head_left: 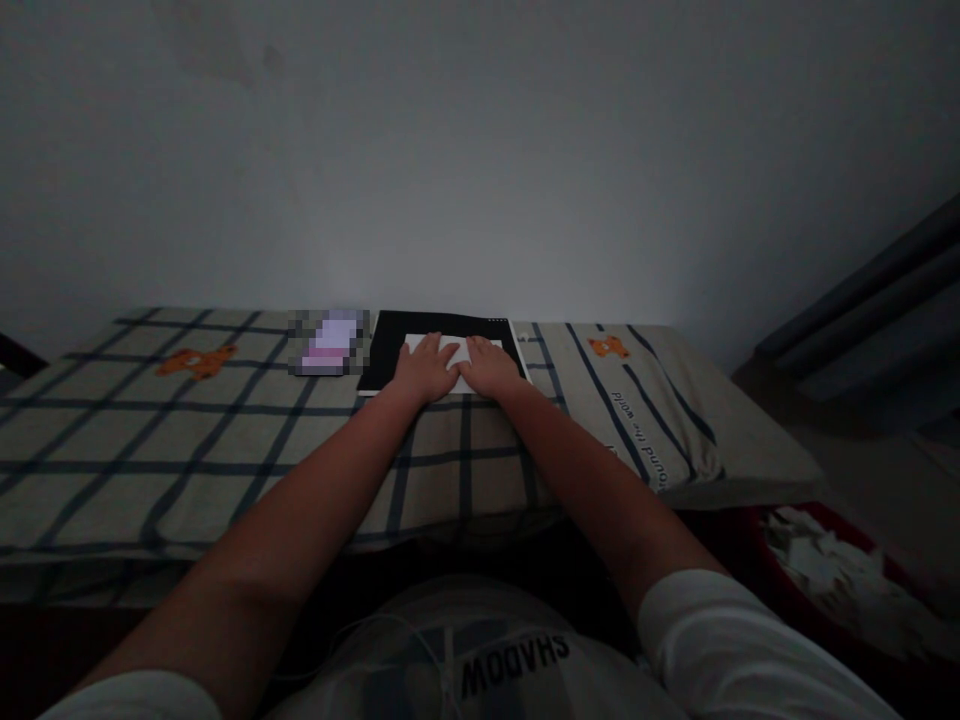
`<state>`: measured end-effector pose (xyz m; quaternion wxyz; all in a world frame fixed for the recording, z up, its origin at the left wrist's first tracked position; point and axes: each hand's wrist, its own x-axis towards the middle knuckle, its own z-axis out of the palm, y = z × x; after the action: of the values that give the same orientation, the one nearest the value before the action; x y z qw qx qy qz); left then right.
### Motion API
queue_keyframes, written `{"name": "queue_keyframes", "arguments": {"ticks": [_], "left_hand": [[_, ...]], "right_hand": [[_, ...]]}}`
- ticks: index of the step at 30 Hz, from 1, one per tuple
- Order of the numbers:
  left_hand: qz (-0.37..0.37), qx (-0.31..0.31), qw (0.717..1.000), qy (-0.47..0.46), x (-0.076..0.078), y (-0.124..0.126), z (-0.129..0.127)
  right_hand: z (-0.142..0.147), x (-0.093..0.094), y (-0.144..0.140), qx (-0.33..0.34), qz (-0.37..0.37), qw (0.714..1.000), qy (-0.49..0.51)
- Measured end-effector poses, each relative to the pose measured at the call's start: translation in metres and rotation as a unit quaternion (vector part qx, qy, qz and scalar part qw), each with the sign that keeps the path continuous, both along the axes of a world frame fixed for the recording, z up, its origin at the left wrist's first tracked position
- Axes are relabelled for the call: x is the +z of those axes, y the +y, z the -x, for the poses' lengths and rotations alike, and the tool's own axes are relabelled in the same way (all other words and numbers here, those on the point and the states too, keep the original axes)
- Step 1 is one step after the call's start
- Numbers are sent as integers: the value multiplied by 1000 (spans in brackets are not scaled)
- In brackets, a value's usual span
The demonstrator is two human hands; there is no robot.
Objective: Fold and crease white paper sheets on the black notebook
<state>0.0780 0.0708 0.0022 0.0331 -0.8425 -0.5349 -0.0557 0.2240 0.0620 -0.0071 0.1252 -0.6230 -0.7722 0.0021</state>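
Both of my hands lie flat on a white sheet of paper (454, 347) that rests on a black board (386, 352) at the far side of a checked cloth-covered surface (225, 440). My left hand (425, 368) presses the left half of the paper, fingers spread a little. My right hand (487, 366) presses the right half, touching the left hand at the middle. Neither hand grips anything; most of the paper is hidden under them.
A blurred pale rectangular item (330, 342) lies just left of the black board. The cloth has dark grid lines and orange bear prints (196, 361). A red container with white paper scraps (832, 570) stands low on the right. A plain wall is behind.
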Motion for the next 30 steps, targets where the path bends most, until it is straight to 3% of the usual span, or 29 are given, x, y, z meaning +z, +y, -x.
{"name": "queue_keyframes", "arguments": {"ticks": [10,18,30], "left_hand": [[32,52,998,-7,2,2,4],[22,75,997,3,3,1,6],[-3,82,997,12,-1,-1,9]], "right_hand": [[7,-1,-8,-112,-10,994,-2],[7,6,-13,-136,32,990,12],[-1,6,-8,-131,2,991,-3]]}}
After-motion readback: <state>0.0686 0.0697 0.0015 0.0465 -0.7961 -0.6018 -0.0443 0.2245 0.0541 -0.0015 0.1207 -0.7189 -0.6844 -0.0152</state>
